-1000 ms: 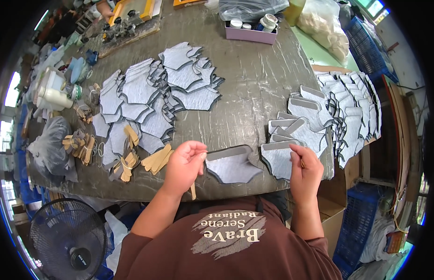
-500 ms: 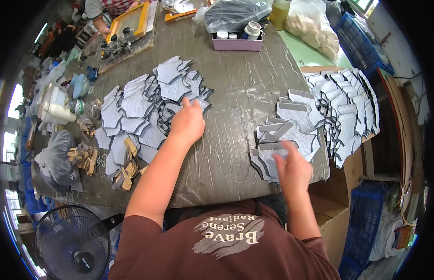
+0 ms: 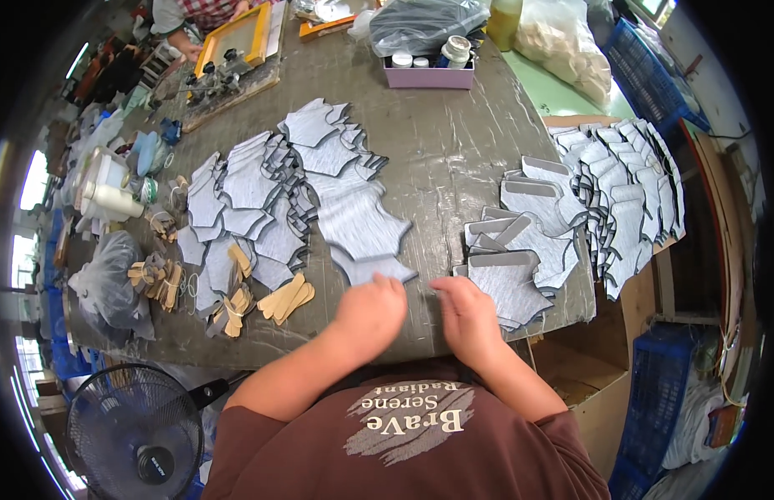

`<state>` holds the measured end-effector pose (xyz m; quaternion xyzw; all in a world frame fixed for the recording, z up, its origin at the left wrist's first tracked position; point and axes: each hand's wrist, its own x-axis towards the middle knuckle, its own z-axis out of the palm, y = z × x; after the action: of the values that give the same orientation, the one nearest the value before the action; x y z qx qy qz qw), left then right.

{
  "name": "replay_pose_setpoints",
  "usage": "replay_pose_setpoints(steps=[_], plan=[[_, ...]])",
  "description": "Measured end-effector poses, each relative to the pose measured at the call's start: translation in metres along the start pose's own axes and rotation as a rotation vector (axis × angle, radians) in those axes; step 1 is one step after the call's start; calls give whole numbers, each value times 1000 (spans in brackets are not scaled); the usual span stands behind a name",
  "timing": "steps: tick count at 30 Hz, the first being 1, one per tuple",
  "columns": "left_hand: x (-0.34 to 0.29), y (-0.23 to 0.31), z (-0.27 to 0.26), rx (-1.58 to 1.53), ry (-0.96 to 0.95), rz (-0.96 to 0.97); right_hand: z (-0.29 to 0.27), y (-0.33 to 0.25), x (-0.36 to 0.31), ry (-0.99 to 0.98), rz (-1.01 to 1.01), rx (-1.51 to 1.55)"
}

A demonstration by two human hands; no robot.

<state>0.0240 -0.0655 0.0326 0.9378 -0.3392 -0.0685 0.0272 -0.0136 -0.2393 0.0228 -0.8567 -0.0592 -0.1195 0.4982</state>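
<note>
My left hand (image 3: 372, 312) is closed at the near tip of a grey fabric-like cut piece (image 3: 372, 267) with pointed corners, its fingers on the edge. That piece is the nearest of an overlapping column of similar pieces (image 3: 354, 208) running away across the table. Just to the right is my right hand (image 3: 470, 321), fingers drawn together and pointing left; whether anything thin is between them is hidden. Beyond it lies a stack of grey cut pieces (image 3: 508, 283), some with darker grey strips (image 3: 533, 188) along one edge.
More overlapping cut pieces (image 3: 624, 192) spread at far right. Tan flat strips (image 3: 287, 298) and tied bundles (image 3: 159, 283) lie at left near a clear plastic bag (image 3: 112, 283). A purple box (image 3: 429, 77) stands farther back. A person handles a yellow frame (image 3: 234, 40); a fan (image 3: 135, 429) stands lower left.
My left hand has come nearer and rightward, and the column of pieces now stretches toward me. My right hand has shifted left off the right stack, where a grey piece now covers a strip.
</note>
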Motion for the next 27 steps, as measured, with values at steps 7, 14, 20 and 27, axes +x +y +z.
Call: replay_pose_setpoints(steps=[7,14,20,27], plan=[[-47,0,-1,-1036,374,-90,35,-7,14,-317,-119,-362],[-102,-9,14,-2116,-85,-264,43,2,11,-494,-260,-531],[-87,-19,23,-1786,153,-207,26,-21,2,-565,-189,-347],[-50,-9,22,-934,409,-87,40,-36,6,-368,42,227]])
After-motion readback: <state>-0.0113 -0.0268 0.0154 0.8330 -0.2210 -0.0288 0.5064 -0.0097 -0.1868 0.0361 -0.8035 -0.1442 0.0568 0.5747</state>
